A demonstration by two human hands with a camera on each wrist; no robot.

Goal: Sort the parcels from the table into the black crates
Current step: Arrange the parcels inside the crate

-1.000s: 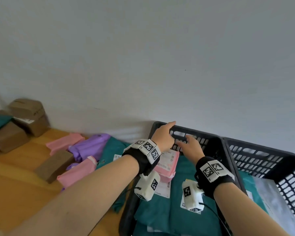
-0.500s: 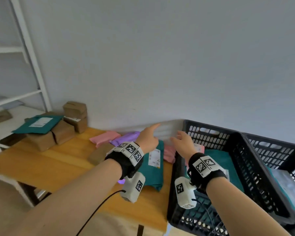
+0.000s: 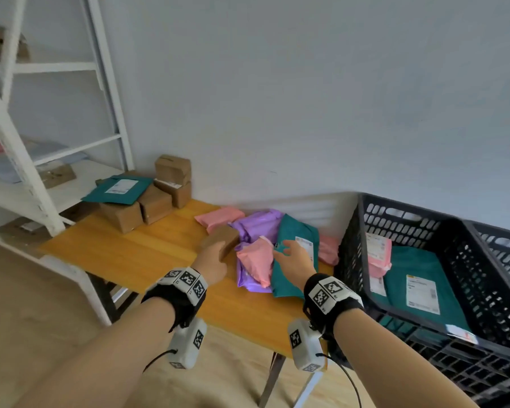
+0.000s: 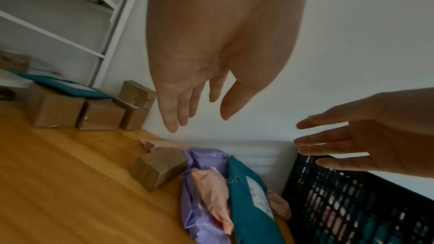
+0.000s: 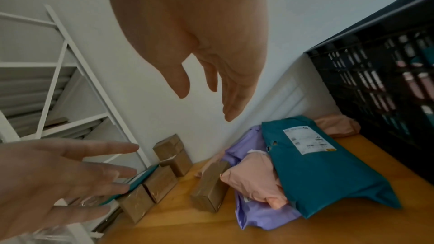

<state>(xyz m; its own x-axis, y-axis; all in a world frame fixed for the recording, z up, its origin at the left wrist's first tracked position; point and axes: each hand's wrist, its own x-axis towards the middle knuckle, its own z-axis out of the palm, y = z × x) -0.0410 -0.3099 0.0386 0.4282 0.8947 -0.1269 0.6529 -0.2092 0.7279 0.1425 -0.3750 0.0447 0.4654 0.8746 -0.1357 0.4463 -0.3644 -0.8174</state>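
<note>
A heap of parcels lies on the wooden table (image 3: 136, 254): a small brown box (image 3: 223, 237), a pink bag (image 3: 255, 260) on a purple bag (image 3: 256, 223), and a teal bag (image 3: 298, 231) with a white label. My left hand (image 3: 211, 260) hovers over the brown box, fingers straight, holding nothing (image 4: 195, 110). My right hand (image 3: 292, 256) is above the teal bag, fingers spread and empty (image 5: 204, 90). The black crate (image 3: 351, 240) stands right of the table and holds a teal bag (image 3: 409, 269) and a pink bag (image 3: 379, 254).
Several brown boxes (image 3: 156, 201) and a flat teal parcel (image 3: 118, 188) are stacked at the table's far left corner. A white shelf rack (image 3: 42, 160) stands left. A second black crate (image 3: 504, 245) sits at the right edge. Another pink bag (image 3: 218, 216) lies by the wall.
Both hands left the crate and swung left over the table's parcel heap, empty. The view turned left and down, bringing the shelf rack and the table into sight.
</note>
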